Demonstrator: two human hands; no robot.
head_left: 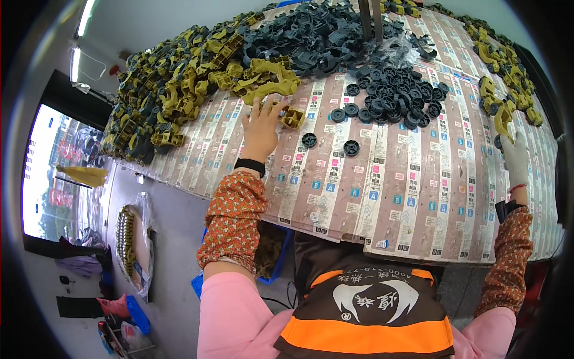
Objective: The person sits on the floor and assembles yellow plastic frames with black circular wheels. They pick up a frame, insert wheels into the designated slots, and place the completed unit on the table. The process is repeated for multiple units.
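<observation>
My bare left hand (261,133) reaches over the table with fingers stretched and apart. Its fingertips touch or nearly touch a yellow plastic toy-vehicle body (272,90) at the edge of a big heap. Beside those fingers lies a smaller boxy yellow part (292,118). At the far right, my right hand (515,160), in a pale glove, has its fingers closed on a yellow toy-vehicle body (503,121). A dark wheel (497,142) shows next to the gloved fingers. Two loose black wheels (351,148) rest between the hands, nearer to the left one.
A heap of yellow and dark parts (173,90) covers the table's left side. Dark grey parts (305,39) are piled at the back, with black wheels (400,96) in front. More yellow bodies (517,78) line the right edge. A blue crate (278,257) stands below the front edge.
</observation>
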